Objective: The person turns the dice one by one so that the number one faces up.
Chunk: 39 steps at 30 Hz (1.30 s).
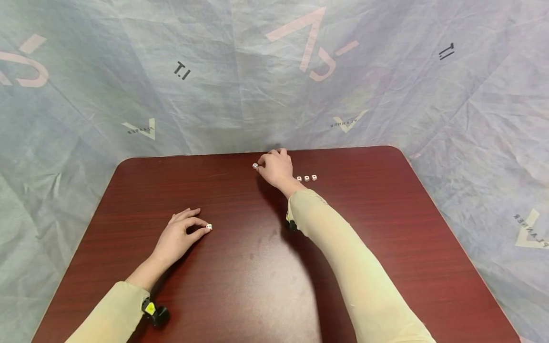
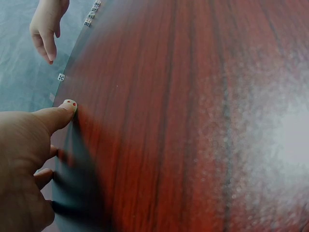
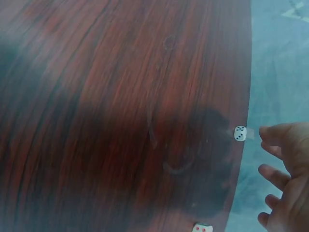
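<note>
My left hand point(image 1: 176, 238) pinches a small white die point(image 1: 208, 227) between thumb and index finger over the left part of the table. In the left wrist view, red pips show on this die point(image 2: 71, 104) at the thumb tip. At the far edge, my right hand point(image 1: 276, 167) is by another white die point(image 1: 255, 166), fingers loosely bent. The right wrist view shows a small gap between these fingertips and that die point(image 3: 240, 133), which rests on the table with black pips showing.
Three white dice point(image 1: 306, 178) stand in a row right of my right wrist. One die point(image 3: 203, 228) is partly cut off in the right wrist view. The dark red wooden table point(image 1: 240, 281) ends at a hanging grey printed cloth point(image 1: 257, 95).
</note>
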{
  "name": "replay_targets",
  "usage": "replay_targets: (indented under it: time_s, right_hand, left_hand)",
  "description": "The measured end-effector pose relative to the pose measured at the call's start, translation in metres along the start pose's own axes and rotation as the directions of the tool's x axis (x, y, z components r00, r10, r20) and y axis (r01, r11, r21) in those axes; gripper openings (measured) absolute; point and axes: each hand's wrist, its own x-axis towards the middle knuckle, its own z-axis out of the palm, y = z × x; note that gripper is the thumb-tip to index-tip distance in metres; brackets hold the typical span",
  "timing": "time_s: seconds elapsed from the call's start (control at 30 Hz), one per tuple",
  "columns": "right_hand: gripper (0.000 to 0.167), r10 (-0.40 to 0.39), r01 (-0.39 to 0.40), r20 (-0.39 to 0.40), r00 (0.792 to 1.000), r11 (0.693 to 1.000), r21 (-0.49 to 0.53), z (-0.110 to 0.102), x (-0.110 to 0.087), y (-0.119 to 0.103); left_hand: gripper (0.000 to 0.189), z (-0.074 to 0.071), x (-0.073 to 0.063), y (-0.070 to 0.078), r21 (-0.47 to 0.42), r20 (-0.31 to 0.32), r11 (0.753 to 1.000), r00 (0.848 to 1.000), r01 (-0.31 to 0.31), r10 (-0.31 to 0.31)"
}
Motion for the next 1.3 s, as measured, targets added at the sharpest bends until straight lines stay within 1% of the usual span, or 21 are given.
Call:
replay_targets:
  time_s: [0.17, 0.27, 0.4, 0.5, 0.63, 0.73, 0.9, 1.0, 1.3]
  right_hand:
    - [0.026, 0.046, -0.046, 0.007, 0.999, 0.998, 0.030, 0.008, 0.004, -0.003]
    - [0.030, 0.046, -0.046, 0.023, 0.999, 0.999, 0.006, 0.012, 0.005, -0.004]
    - [0.032, 0.027, -0.025, 0.043, 0.999, 0.998, -0.050, 0.015, 0.006, -0.006]
    - [0.029, 0.035, -0.034, 0.022, 0.999, 0.999, -0.038, 0.017, 0.007, -0.006]
    - [0.025, 0.085, -0.085, -0.024, 0.996, 0.996, 0.013, 0.020, 0.009, -0.007]
    - [0.024, 0.121, -0.120, -0.038, 0.992, 0.992, 0.029, 0.023, 0.011, -0.009]
    - [0.021, 0.160, -0.159, -0.070, 0.985, 0.987, 0.019, 0.027, 0.015, -0.014]
    - [0.019, 0.171, -0.172, -0.085, 0.982, 0.985, -0.005, 0.029, 0.016, -0.015]
    - [0.019, 0.197, -0.198, -0.075, 0.978, 0.980, -0.014, 0.031, 0.018, -0.016]
  left_hand:
    - [0.014, 0.000, -0.001, 0.001, 0.004, 0.001, 1.000, 1.000, 0.001, -0.001]
    - [0.014, -0.001, 0.000, 0.000, 0.007, 0.002, 1.000, 1.000, 0.004, -0.004]
    - [0.014, -0.001, 0.000, 0.000, 0.009, 0.003, 1.000, 1.000, 0.009, -0.009]
    - [0.014, -0.002, 0.000, 0.000, 0.009, 0.004, 1.000, 1.000, 0.012, -0.012]
    - [0.014, -0.002, 0.000, 0.001, 0.010, 0.009, 1.000, 1.000, 0.012, -0.013]
    - [0.014, -0.001, 0.000, 0.002, 0.012, 0.010, 1.000, 1.000, 0.015, -0.015]
    - [0.014, -0.002, 0.000, 0.001, 0.014, 0.012, 1.000, 1.000, 0.020, -0.020]
    - [0.014, -0.001, 0.000, 0.000, 0.016, 0.015, 1.000, 1.000, 0.021, -0.021]
    - [0.013, -0.001, 0.001, 0.000, 0.019, 0.012, 1.000, 1.000, 0.021, -0.021]
